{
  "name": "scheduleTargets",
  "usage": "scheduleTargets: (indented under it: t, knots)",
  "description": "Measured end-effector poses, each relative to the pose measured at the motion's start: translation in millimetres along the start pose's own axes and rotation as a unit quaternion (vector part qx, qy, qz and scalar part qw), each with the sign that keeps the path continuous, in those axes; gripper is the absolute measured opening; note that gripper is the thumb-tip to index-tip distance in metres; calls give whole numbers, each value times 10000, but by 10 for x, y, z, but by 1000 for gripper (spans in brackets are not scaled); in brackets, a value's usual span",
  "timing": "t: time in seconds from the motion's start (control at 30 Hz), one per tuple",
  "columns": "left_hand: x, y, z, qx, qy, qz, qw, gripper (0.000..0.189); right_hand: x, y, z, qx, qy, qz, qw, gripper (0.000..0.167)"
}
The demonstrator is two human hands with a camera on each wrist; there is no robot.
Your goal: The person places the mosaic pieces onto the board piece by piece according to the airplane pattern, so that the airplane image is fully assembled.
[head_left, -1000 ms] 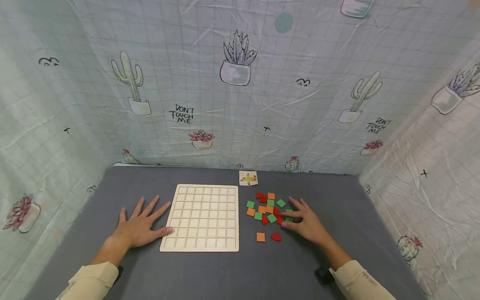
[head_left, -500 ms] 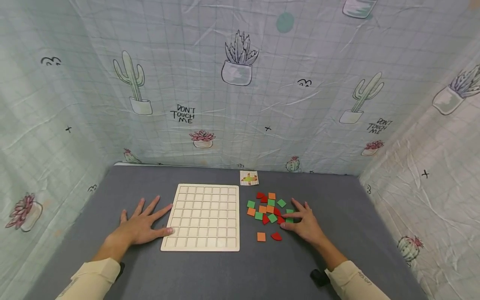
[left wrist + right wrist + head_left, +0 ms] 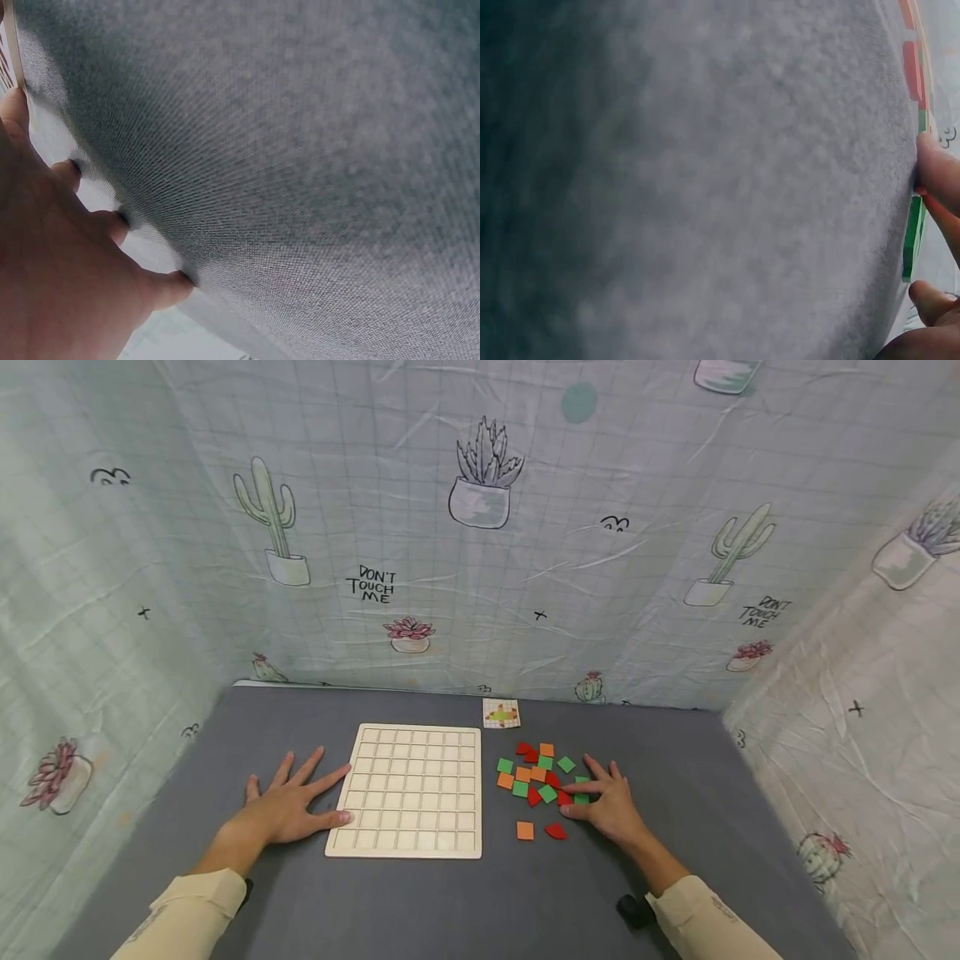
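A pale wooden grid board point(image 3: 414, 793) lies on the grey table, its squares bare. My left hand point(image 3: 281, 810) rests beside it with fingers spread, the thumb on the board's left edge; in the left wrist view its fingertips point(image 3: 176, 286) touch the cloth. To the board's right lie several flat orange, green and red pieces, such as an orange square point(image 3: 525, 831) and a red quarter-round piece point(image 3: 556, 832) nearest me. My right hand point(image 3: 611, 802) lies at the right side of this group, its thumb and index finger by a red piece. A green square point(image 3: 913, 232) shows between its fingers.
A small pattern card point(image 3: 501, 713) lies at the table's back, beyond the pieces. A cloth printed with cacti point(image 3: 480, 552) hangs behind the table and along both sides. The grey table top point(image 3: 390, 910) extends in front of the board.
The head view has shifted slightly, so the scene sits a little further right. Both hands keep nearly the same places, and the board and pieces lie as before.
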State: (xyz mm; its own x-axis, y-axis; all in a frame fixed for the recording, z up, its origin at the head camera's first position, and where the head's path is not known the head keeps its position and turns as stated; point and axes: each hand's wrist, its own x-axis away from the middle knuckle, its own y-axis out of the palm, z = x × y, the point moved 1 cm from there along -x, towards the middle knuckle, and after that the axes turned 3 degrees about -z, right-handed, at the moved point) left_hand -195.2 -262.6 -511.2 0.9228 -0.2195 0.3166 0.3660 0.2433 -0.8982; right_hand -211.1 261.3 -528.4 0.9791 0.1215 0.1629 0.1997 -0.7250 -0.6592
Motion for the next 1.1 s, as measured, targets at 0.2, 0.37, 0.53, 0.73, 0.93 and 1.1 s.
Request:
scheduleTargets:
  t: [0.2, 0.37, 0.53, 0.73, 0.93, 1.1]
  knots:
    - [6, -7, -31, 37, -38, -52, 10000, 93, -38, 51, -19, 52, 12, 42, 10000, 39]
    - [13, -9, -40, 95, -63, -109, 9999, 93, -51, 71, -26, 174, -102, 150, 9997, 34]
    - [11, -14, -27, 64, -35, -66, 10000, 93, -42, 77, -33, 290, -356, 304, 9985, 28]
    - [8, 4, -21, 83, 9, 17, 10000, 91, -19, 91, -25, 339, -711, 380, 9962, 22]
    - [-4, 19, -15, 87, 51, 85, 9999, 90, 10, 90, -34, 293, -968, 550, 9934, 19]
    - [0, 12, -7, 56, 43, 45, 10000, 91, 28, 73, -62, 155, -1063, 795, 9910, 19]
